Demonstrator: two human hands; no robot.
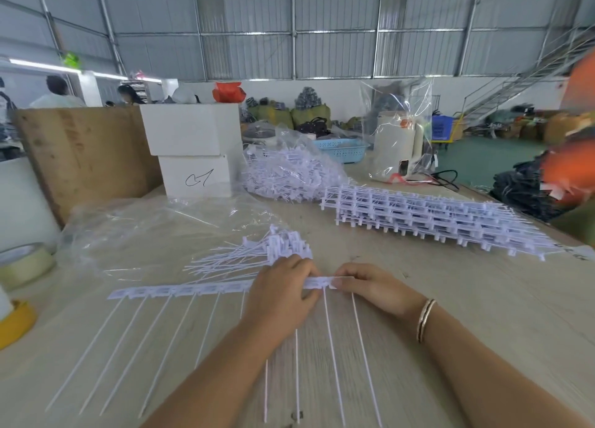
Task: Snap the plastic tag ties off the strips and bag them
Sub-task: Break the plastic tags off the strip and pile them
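Strip (180,290) of white tag ties lies flat across the table (467,298) just ahead of the person, its head bar running from nine o'clock toward the centre and its thin tails fanning back toward six o'clock. The left hand (283,294) lies over the bar with fingers curled down onto it, gripping it; the right hand (367,286), a bracelet (425,320) on its wrist, pinches the bar's right end between thumb and fingertips, so the two hands nearly touch. Directly beyond the left hand, at twelve o'clock, a loose pile of separated ties (257,253) rests on the table, its heads bunched to the right. A crumpled clear plastic bag (154,231) spreads at ten o'clock, beside that pile. At two o'clock a neat stack of uncut strips (434,221) sits well apart from the hands, and farther off at one o'clock a second clear bag stuffed with ties (286,173) slumps next to two stacked white boxes (193,150). Tape rolls (22,263) stand at the nine o'clock edge.
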